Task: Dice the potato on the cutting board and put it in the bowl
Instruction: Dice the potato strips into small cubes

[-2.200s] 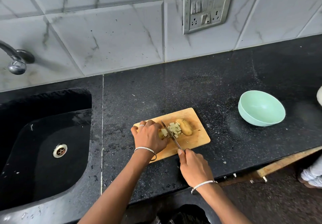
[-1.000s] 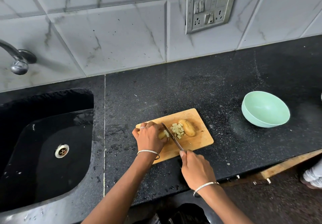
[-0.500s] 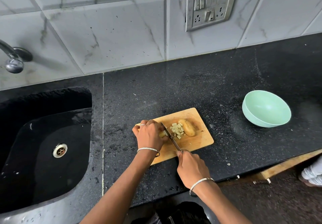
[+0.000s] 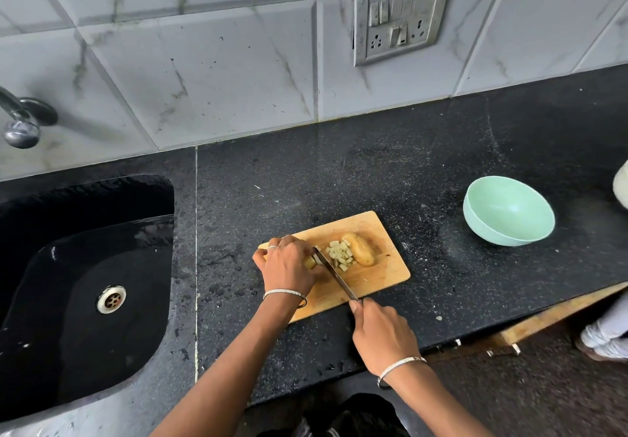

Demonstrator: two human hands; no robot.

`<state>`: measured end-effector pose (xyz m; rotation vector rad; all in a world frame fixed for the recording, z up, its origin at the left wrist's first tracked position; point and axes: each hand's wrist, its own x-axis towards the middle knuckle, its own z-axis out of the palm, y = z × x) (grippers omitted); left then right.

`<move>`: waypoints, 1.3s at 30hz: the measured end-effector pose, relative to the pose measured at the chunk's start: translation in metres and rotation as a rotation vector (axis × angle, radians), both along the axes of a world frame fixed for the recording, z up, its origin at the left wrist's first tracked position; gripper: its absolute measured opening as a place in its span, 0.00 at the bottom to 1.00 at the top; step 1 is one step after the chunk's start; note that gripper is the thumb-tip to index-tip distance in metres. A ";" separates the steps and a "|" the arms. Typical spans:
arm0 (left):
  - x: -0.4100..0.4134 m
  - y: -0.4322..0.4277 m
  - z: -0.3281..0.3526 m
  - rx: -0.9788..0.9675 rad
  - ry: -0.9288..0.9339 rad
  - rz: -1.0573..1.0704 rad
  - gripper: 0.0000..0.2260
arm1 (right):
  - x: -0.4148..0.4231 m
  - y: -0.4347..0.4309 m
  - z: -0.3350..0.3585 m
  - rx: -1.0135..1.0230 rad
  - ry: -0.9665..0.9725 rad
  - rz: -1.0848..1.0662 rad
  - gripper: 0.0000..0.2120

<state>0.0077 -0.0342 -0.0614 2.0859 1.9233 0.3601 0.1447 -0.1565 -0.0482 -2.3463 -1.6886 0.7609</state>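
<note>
Wooden cutting board (image 4: 384, 275) on the black counter (image 4: 339, 171). The left hand (image 4: 289, 265) is curled over a potato chunk (image 4: 310, 262) at the board's left end. The right hand (image 4: 384, 334), just off the board's near edge, grips the knife (image 4: 334, 275), blade right against that chunk. Diced bits (image 4: 339, 254) and an uncut half (image 4: 362, 249) lie mid-board. The mint bowl (image 4: 489, 229) sits well off the board's right end.

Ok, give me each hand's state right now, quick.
Left hand: fingers curled, holding the potato piece on the cutting board.
Right hand: closed round the knife handle.
</note>
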 end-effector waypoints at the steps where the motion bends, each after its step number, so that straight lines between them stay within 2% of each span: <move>1: 0.000 0.000 -0.001 0.005 0.010 -0.008 0.14 | 0.002 -0.002 0.001 0.012 0.008 0.000 0.20; 7: 0.009 -0.001 0.002 0.025 0.036 -0.042 0.11 | 0.005 -0.005 0.005 0.054 0.074 -0.043 0.16; 12: 0.010 0.001 0.005 -0.006 0.037 -0.071 0.13 | 0.008 -0.001 0.008 0.070 0.078 -0.081 0.18; 15: 0.001 0.006 0.003 0.003 -0.057 -0.037 0.11 | 0.006 0.003 0.010 0.078 0.089 -0.077 0.19; 19: -0.010 0.005 0.010 0.045 -0.146 0.051 0.04 | -0.005 0.005 0.005 0.035 0.093 -0.018 0.19; 22: -0.014 0.000 0.014 0.039 -0.202 0.098 0.07 | -0.012 0.006 0.001 0.000 0.078 0.002 0.19; 26: -0.017 -0.006 0.013 0.000 -0.165 0.082 0.07 | -0.012 0.005 -0.003 0.010 0.044 -0.035 0.18; 31: -0.019 -0.011 0.005 -0.079 0.036 -0.023 0.22 | -0.007 0.003 -0.005 0.030 0.048 -0.066 0.19; 33: -0.017 -0.014 0.001 -0.055 0.053 -0.030 0.24 | -0.004 0.002 -0.007 0.040 0.049 -0.073 0.19; 39: -0.014 -0.015 -0.005 0.025 -0.034 0.013 0.14 | 0.000 0.000 -0.009 0.077 0.100 -0.007 0.18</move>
